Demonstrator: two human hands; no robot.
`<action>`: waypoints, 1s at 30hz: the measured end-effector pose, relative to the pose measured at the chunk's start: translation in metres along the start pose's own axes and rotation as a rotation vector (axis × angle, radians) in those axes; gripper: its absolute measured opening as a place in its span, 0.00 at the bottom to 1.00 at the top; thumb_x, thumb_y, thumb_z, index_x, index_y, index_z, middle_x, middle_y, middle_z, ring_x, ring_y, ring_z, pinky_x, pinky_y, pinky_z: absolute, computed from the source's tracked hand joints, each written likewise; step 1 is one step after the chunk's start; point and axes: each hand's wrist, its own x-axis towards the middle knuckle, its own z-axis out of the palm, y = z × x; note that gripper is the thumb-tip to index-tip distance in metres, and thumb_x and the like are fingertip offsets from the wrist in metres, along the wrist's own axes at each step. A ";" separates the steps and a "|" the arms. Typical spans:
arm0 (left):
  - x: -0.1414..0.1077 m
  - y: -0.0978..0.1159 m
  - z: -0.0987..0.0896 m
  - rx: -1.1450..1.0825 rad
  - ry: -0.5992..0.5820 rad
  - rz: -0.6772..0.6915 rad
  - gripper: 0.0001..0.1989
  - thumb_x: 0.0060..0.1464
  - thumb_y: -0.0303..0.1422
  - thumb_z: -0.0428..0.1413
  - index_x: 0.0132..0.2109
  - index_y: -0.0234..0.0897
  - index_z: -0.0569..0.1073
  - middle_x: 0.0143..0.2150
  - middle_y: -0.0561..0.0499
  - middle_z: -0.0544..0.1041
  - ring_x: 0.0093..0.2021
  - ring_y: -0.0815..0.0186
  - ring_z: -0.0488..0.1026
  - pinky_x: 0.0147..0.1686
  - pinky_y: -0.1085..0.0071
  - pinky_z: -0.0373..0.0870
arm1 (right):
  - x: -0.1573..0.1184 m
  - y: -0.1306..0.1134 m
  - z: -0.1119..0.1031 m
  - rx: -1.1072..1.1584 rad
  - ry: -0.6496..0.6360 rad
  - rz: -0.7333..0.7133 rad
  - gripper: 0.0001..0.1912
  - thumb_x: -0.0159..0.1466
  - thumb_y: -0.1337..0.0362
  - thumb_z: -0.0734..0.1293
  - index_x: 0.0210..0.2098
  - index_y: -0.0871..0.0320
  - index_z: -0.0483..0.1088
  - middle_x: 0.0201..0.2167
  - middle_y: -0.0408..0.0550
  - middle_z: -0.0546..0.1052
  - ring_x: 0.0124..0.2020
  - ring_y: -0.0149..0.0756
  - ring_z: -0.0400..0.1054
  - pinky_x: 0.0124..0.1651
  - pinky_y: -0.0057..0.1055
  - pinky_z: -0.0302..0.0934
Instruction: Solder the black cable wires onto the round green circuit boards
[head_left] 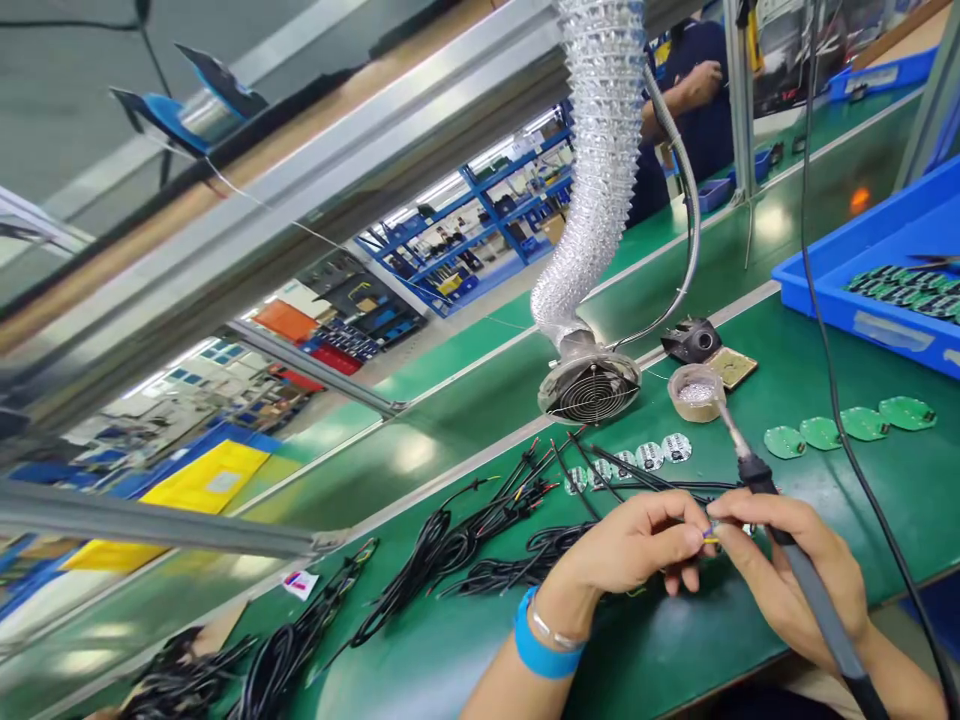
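My left hand (645, 545), with a blue band at the wrist, pinches a small yellow and blue wire end (709, 539) between thumb and finger. My right hand (795, 560) meets it at the fingertips and also holds a soldering iron (806, 580) that slants up and left. The iron's metal tip points to a round solder pot (696, 391). Black cables (457, 550) lie in bundles left of my hands. Behind them is a row of small round boards (649, 456); several green round boards (864, 424) lie to the right.
A fume fan (590, 388) hangs on a silver duct (600, 150) behind the boards. A blue bin (892, 330) with green boards stands at the right. The iron's black cord (840, 420) crosses the right side. Across the bench is another person (697, 100).
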 end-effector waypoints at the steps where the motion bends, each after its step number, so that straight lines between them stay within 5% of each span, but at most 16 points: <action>1: -0.003 0.001 0.004 0.069 0.101 0.068 0.23 0.54 0.53 0.60 0.35 0.35 0.70 0.31 0.53 0.69 0.24 0.74 0.68 0.21 0.78 0.63 | -0.002 0.000 0.001 -0.043 0.016 0.017 0.16 0.63 0.72 0.68 0.49 0.53 0.68 0.39 0.46 0.77 0.37 0.32 0.74 0.42 0.26 0.72; 6: -0.009 -0.006 0.031 0.519 0.546 0.392 0.08 0.58 0.33 0.57 0.32 0.35 0.75 0.31 0.52 0.70 0.32 0.70 0.67 0.33 0.73 0.64 | -0.013 0.002 0.007 -0.060 0.055 0.100 0.16 0.64 0.69 0.68 0.51 0.57 0.66 0.34 0.46 0.75 0.34 0.32 0.73 0.40 0.29 0.73; 11: -0.006 -0.023 0.044 0.230 0.705 0.357 0.11 0.59 0.37 0.55 0.33 0.35 0.73 0.36 0.51 0.69 0.22 0.75 0.67 0.21 0.76 0.63 | -0.020 -0.001 0.021 -0.166 0.154 0.020 0.17 0.61 0.73 0.70 0.48 0.56 0.66 0.35 0.45 0.76 0.33 0.32 0.74 0.39 0.28 0.73; 17: -0.009 -0.032 0.030 0.031 0.753 0.066 0.13 0.55 0.41 0.55 0.32 0.35 0.69 0.27 0.56 0.67 0.18 0.77 0.60 0.19 0.78 0.56 | -0.028 -0.001 0.034 -0.169 0.032 -0.095 0.16 0.60 0.78 0.68 0.42 0.53 0.67 0.34 0.42 0.77 0.34 0.32 0.75 0.39 0.28 0.74; 22: -0.006 -0.024 0.016 0.595 0.545 -0.108 0.06 0.50 0.30 0.54 0.27 0.36 0.73 0.24 0.54 0.72 0.25 0.70 0.66 0.27 0.74 0.60 | -0.024 0.008 0.005 -0.215 -0.100 -0.021 0.16 0.62 0.73 0.68 0.48 0.54 0.69 0.38 0.46 0.79 0.38 0.36 0.75 0.43 0.33 0.73; 25: 0.008 -0.023 0.017 0.884 0.545 -0.155 0.06 0.48 0.27 0.54 0.27 0.37 0.74 0.29 0.52 0.77 0.31 0.64 0.72 0.34 0.70 0.64 | -0.019 0.015 -0.020 -0.286 -0.123 0.035 0.22 0.64 0.74 0.65 0.56 0.52 0.68 0.40 0.45 0.79 0.37 0.35 0.76 0.43 0.33 0.73; 30: 0.019 -0.028 0.020 0.928 0.547 -0.220 0.06 0.49 0.27 0.54 0.28 0.38 0.74 0.31 0.52 0.79 0.32 0.63 0.74 0.35 0.69 0.64 | -0.008 0.011 -0.045 -0.270 -0.192 0.003 0.28 0.63 0.73 0.65 0.61 0.52 0.66 0.41 0.48 0.77 0.35 0.37 0.74 0.37 0.35 0.71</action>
